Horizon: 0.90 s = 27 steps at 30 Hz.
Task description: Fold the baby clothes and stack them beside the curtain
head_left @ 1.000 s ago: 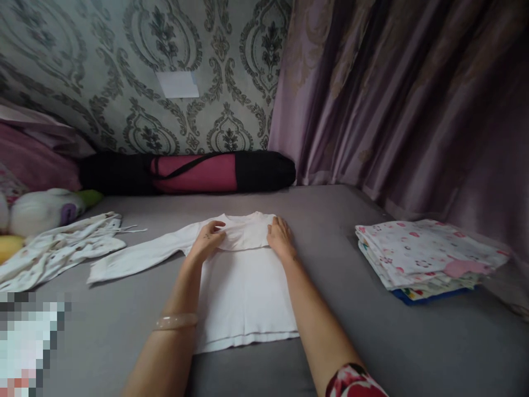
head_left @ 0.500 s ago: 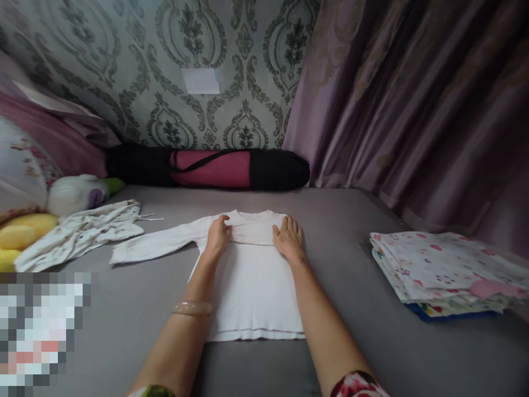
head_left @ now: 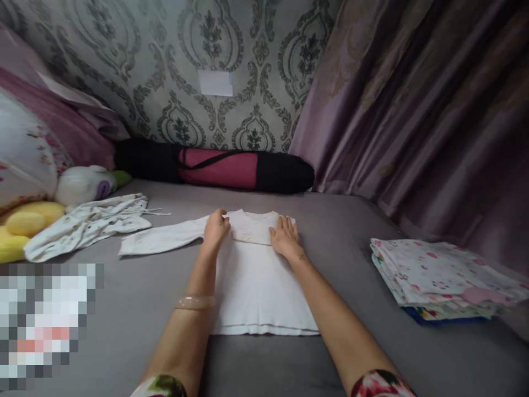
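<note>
A white long-sleeved shirt (head_left: 264,281) lies flat, neckline away from me. Its right-hand sleeve is folded across the chest, while the other sleeve (head_left: 161,239) stretches out to the left. My left hand (head_left: 216,227) has its fingers curled at the left shoulder, closed on the fabric there; the fingertips are partly hidden. Flat on the right shoulder and the folded sleeve rests my right hand (head_left: 285,237), fingers stretched out and holding nothing. A pale bangle (head_left: 195,302) circles my left forearm.
Folded patterned cloths (head_left: 442,275) are stacked at the right. On the left lie a crumpled spotted garment (head_left: 91,223), a white plush toy (head_left: 85,184) and a yellow plush (head_left: 31,226). Along the wall rests a long black and pink bag (head_left: 219,167). A blurred patch covers the lower left.
The view has turned slightly left, so most things sit further right. Both hands stay at the shirt's shoulders; the right hand has slid slightly inward. The shirt keeps its shape.
</note>
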Tool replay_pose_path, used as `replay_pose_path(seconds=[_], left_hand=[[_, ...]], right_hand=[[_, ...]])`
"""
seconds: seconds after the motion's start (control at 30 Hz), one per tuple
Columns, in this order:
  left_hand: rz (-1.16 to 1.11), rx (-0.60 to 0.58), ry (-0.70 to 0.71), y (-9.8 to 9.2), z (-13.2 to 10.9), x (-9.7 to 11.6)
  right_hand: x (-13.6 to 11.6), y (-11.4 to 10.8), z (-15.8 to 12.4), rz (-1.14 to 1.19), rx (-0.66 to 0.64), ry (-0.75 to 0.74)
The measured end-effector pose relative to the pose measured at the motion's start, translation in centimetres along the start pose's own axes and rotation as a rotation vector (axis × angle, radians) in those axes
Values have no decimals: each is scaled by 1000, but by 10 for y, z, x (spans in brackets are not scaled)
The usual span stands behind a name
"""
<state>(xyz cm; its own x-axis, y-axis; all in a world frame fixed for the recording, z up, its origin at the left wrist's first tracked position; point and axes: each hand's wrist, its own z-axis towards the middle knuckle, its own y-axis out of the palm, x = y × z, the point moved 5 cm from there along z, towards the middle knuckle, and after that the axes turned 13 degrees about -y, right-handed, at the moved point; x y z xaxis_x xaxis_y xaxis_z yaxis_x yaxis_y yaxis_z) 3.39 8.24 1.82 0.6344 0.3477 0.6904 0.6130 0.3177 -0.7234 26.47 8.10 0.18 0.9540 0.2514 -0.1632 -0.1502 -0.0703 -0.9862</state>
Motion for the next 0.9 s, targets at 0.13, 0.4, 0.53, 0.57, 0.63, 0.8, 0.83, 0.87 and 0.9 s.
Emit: replay_pose_path(seconds=[0.13, 0.4, 0.53, 0.57, 0.63, 0.8, 0.83, 0.87, 0.9], left_hand=[[-54, -20, -60, -23, 3, 2], [-134, 90, -95, -68, 5, -3], [-147, 83, -99, -70, 6, -5], [-144, 75, -99, -69, 6, -5], [-134, 56, -100, -67, 6, -4], [-125, -10, -106, -62, 2, -1], [-126, -22, -109, -61, 1, 0], [-126, -33, -114, -60, 0, 1], [-124, -43, -119, -59, -1, 1]], right_hand=[[-27, 15, -5, 96, -37, -29], [-71, 27, -6, 139, -34, -116], [-96, 27, -6, 158, -69, -171], [-102, 27, -6, 166, -74, -186], [-113, 25, -6, 190, -73, -223], [-131, 30, -7, 198, -16, -271], [-133, 32, -7, 188, 4, -273], [-133, 32, -7, 182, 19, -275], [-133, 33, -6, 184, 27, -278]])
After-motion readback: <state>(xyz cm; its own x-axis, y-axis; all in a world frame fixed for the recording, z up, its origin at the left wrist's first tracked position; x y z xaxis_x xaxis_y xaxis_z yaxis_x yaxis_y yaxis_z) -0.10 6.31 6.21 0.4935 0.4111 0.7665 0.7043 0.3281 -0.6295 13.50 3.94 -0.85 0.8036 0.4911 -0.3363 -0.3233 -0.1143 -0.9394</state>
